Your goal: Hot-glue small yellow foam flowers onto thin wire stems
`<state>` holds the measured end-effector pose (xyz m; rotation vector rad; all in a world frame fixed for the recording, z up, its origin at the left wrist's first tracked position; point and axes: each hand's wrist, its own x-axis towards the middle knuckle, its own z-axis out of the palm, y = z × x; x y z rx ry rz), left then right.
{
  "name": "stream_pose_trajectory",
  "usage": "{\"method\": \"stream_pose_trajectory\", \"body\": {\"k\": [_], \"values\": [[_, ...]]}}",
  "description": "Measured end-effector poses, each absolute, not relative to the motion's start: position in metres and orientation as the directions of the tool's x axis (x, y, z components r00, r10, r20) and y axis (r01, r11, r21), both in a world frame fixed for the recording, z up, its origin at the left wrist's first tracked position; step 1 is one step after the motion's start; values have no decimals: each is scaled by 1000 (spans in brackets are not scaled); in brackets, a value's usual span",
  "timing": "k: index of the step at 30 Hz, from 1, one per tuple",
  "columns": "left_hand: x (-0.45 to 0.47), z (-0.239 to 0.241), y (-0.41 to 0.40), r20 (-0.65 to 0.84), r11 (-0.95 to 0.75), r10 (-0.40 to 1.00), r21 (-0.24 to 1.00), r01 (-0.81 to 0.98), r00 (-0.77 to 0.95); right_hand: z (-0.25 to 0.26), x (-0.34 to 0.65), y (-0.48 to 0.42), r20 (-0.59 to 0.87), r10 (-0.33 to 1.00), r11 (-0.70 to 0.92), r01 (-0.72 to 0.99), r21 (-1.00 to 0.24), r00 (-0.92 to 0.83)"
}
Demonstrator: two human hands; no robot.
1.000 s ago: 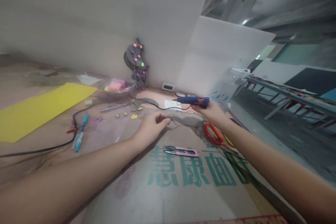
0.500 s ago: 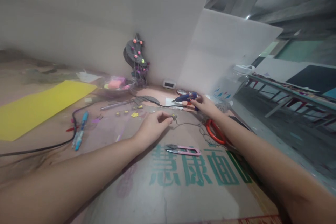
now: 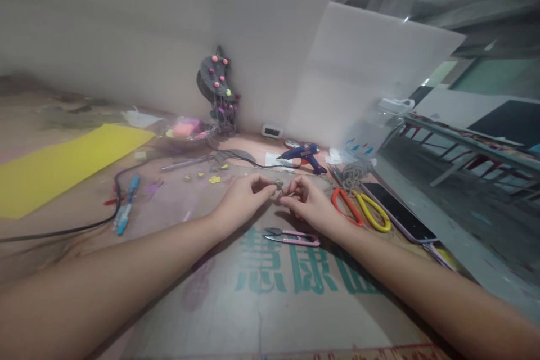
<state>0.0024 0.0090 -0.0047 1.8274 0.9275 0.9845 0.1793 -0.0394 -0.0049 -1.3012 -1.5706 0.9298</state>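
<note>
My left hand [image 3: 243, 198] and my right hand [image 3: 307, 203] meet over the cardboard sheet [image 3: 270, 292]. Both pinch a small dark craft piece [image 3: 279, 185] between their fingertips. The blue glue gun [image 3: 302, 153] stands on the table behind my right hand, apart from it, with its black cord [image 3: 76, 229] trailing left. Pink thread snips [image 3: 291, 236] lie on the cardboard just below both hands.
Scissors with orange and yellow handles [image 3: 358, 207] and a phone [image 3: 399, 216] lie to the right. A yellow foam sheet [image 3: 54, 166], blue pens [image 3: 126, 211], small foam flowers [image 3: 214, 179] and a dark decorated ornament [image 3: 217, 87] sit left and behind. White boards close the back.
My right hand put the glue gun down on the table and came back to the small piece, which both hands now pinch. My left hand stayed in place.
</note>
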Motion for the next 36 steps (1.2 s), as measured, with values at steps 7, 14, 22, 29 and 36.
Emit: {"method": "stream_pose_trajectory", "body": {"k": [7,14,22,29,36], "values": [[3,-2,4,268,-425,834,869,253,481,5,193,-50,599,765,524,769,-366,-237],[2,-1,0,266,-460,807,842,280,527,6,195,-52,672,650,596,787,-160,-356],[2,-3,1,279,-474,802,835,279,527,7,196,-51,673,643,583,803,-121,-366],[2,-4,0,259,-460,802,843,280,538,9,194,-54,646,679,574,801,-170,-349],[3,-4,-1,218,-405,794,886,227,567,5,187,-56,505,859,394,733,-555,-80]]}}
